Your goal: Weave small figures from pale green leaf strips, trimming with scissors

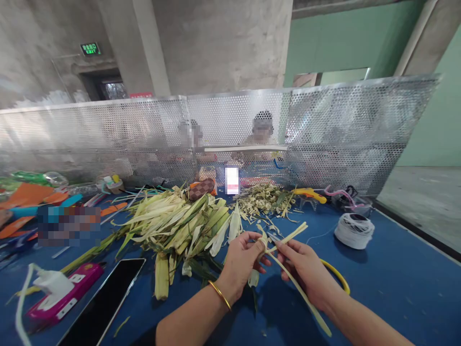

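Note:
My left hand (pixel 242 259), with a gold bangle at the wrist, pinches a pale corn husk piece (pixel 264 240) that is looped and crossed at the fingertips. Closed close beside it, my right hand (pixel 304 266) has a grey pointed blade (pixel 274 237) at its fingertips, and a yellow handle loop (pixel 338 275) shows past the palm; together they look like scissors, mostly hidden by the hand. One long husk strip (pixel 306 300) hangs down toward the front right, and shorter ends (pixel 293 234) stick out up and right. A big heap of corn husks (pixel 180 221) lies left of my hands.
Behind my hands are a pile of husk scraps (pixel 268 199) and a yellow-handled tool (pixel 309 194). White string (pixel 354 231) sits at right. At left lie a phone (pixel 104 300), a magenta power strip (pixel 68 293) and orange sheets (pixel 27 194). A perforated metal screen (pixel 234 113) closes the back; people sit behind.

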A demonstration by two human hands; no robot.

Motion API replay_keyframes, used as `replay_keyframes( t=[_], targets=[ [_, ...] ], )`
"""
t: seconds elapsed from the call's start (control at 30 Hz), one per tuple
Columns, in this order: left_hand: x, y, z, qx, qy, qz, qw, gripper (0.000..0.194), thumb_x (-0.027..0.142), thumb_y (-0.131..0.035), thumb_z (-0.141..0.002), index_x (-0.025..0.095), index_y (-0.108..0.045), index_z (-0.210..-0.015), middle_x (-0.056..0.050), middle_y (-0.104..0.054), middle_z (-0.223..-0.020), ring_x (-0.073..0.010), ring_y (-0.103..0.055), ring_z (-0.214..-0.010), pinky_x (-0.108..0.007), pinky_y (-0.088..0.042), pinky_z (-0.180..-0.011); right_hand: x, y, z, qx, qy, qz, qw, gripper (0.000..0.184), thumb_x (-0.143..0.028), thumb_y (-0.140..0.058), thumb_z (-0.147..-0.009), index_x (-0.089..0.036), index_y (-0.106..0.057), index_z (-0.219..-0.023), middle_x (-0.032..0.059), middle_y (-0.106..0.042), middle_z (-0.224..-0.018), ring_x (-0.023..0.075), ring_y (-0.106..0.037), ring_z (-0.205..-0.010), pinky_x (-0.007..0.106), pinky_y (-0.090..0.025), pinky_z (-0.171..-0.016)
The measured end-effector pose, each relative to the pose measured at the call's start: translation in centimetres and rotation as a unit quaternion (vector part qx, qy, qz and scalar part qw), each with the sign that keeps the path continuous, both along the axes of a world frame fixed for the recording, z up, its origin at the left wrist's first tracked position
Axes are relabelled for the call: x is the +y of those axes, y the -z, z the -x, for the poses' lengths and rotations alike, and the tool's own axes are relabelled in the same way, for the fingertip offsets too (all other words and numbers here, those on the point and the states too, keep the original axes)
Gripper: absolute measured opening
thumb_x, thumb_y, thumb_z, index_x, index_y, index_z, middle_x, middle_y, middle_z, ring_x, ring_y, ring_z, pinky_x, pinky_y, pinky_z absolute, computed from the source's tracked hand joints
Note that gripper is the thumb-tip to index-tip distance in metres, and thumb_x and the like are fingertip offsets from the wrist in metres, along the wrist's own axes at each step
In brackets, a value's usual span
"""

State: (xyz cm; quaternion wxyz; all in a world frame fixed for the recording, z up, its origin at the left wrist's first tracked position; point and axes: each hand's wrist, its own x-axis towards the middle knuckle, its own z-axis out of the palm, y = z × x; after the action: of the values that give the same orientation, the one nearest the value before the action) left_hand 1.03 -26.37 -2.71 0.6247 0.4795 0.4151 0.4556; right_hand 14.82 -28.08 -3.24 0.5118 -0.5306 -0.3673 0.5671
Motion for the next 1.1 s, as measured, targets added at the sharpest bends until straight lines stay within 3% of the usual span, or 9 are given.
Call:
replay_keyframes(
  t=[0.2, 0.37, 0.5, 0.63, 0.7, 0.8, 0.9, 1.0, 1.1],
  targets=[
    [-0.3, -0.3, -0.1, -0.015, -0.001, 0.032, 0.999, 0.021, 0.034, -0.063, -0.068, 0.014, -0.06, -0.07, 0.002, -0.051, -0.055, -0.0133, -0.059, -0.053, -0.02, -0.042, -0.044, -0.1, 0.4, 0.3, 0.02, 0.028, -0.02, 0.999, 0.039, -0.047, -0.077, -0.058, -0.018, -0.052, -0.06, -0.0071, -0.054, -0.046, 0.0073, -0.051, -0.035, 0.02, -0.044, -0.039],
    [-0.8, -0.8, -0.2, -0.072, 0.074, 0.038, 0.994, 0.029, 0.028, -0.068, -0.061, 0.011, -0.067, -0.085, -0.007, -0.065, -0.078, -0.0154, -0.063, -0.067, -0.024, -0.05, -0.058, 0.0, 0.8, 0.3, 0.02, 0.051, -0.053, 0.997, 0.044, -0.053, -0.078, -0.054, -0.017, -0.055, -0.064, -0.0084, -0.049, -0.042, 0.0076, -0.051, -0.036, 0.018, -0.04, -0.039],
    [-1.1, -0.5, -0.5, -0.055, 0.037, 0.022, 0.998, 0.035, 0.03, -0.077, -0.059, 0.012, -0.066, -0.086, -0.006, -0.066, -0.076, -0.014, -0.062, -0.062, -0.025, -0.051, -0.058, -0.3, 0.6, 0.7, 0.033, 0.045, -0.018, 0.998, 0.046, -0.054, -0.079, -0.052, -0.017, -0.053, -0.062, -0.0068, -0.053, -0.045, 0.0083, -0.053, -0.038, 0.02, -0.042, -0.042],
    [-0.8, -0.2, -0.4, -0.048, -0.017, 0.039, 0.998, 0.023, 0.027, -0.075, -0.062, 0.011, -0.065, -0.075, -0.007, -0.068, -0.074, -0.0131, -0.062, -0.062, -0.02, -0.046, -0.05, -0.6, 0.4, 0.5, -0.018, -0.009, -0.001, 1.0, 0.042, -0.057, -0.069, -0.064, -0.018, -0.051, -0.064, -0.0055, -0.05, -0.042, 0.012, -0.054, -0.039, 0.022, -0.038, -0.04],
    [-0.5, -0.3, -0.1, -0.066, -0.031, 0.057, 0.996, 0.02, 0.026, -0.075, -0.062, 0.012, -0.065, -0.072, -0.007, -0.069, -0.075, -0.0138, -0.063, -0.063, -0.019, -0.045, -0.048, -0.7, 0.2, 0.1, -0.105, -0.043, -0.075, 0.991, 0.038, -0.054, -0.057, -0.076, -0.02, -0.049, -0.064, -0.0037, -0.052, -0.044, 0.013, -0.055, -0.042, 0.024, -0.041, -0.043],
    [-0.1, -0.6, 0.4, -0.089, -0.052, 0.08, 0.991, 0.019, 0.024, -0.073, -0.063, 0.013, -0.065, -0.076, -0.008, -0.07, -0.078, -0.0129, -0.062, -0.06, -0.019, -0.043, -0.045, -0.9, 0.0, -0.7, -0.303, -0.119, -0.275, 0.905, 0.019, -0.032, -0.041, -0.09, -0.019, -0.054, -0.083, 0.0018, -0.064, -0.069, 0.0146, -0.061, -0.06, 0.027, -0.048, -0.057],
    [0.1, -0.7, 0.5, -0.097, -0.076, 0.087, 0.989, 0.016, 0.022, -0.073, -0.062, 0.013, -0.064, -0.072, -0.007, -0.071, -0.08, -0.01, -0.06, -0.057, -0.016, -0.039, -0.043, -0.9, 0.1, -1.1, -0.51, -0.163, -0.439, 0.722, 0.029, -0.01, -0.036, -0.089, -0.018, -0.054, -0.108, 0.0082, -0.066, -0.095, 0.018, -0.064, -0.078, 0.031, -0.05, -0.067],
    [0.1, -0.5, 0.4, -0.096, -0.073, 0.088, 0.989, 0.017, 0.023, -0.075, -0.06, 0.013, -0.064, -0.069, -0.008, -0.071, -0.08, -0.0088, -0.058, -0.054, -0.016, -0.036, -0.04, -1.0, 0.6, -1.1, -0.622, -0.152, -0.538, 0.549, 0.03, -0.005, -0.038, -0.087, -0.015, -0.059, -0.107, 0.0108, -0.066, -0.093, 0.0201, -0.063, -0.079, 0.034, -0.05, -0.071],
    [-0.2, -0.3, 0.2, -0.076, -0.049, 0.073, 0.993, 0.019, 0.024, -0.076, -0.058, 0.012, -0.068, -0.071, -0.006, -0.069, -0.074, -0.0059, -0.05, -0.047, -0.016, -0.033, -0.038, -1.2, 0.6, -1.1, -0.626, -0.12, -0.59, 0.496, 0.026, -0.006, -0.04, -0.088, -0.016, -0.062, -0.098, 0.008, -0.066, -0.084, 0.0189, -0.062, -0.076, 0.036, -0.048, -0.075]
  ],
)
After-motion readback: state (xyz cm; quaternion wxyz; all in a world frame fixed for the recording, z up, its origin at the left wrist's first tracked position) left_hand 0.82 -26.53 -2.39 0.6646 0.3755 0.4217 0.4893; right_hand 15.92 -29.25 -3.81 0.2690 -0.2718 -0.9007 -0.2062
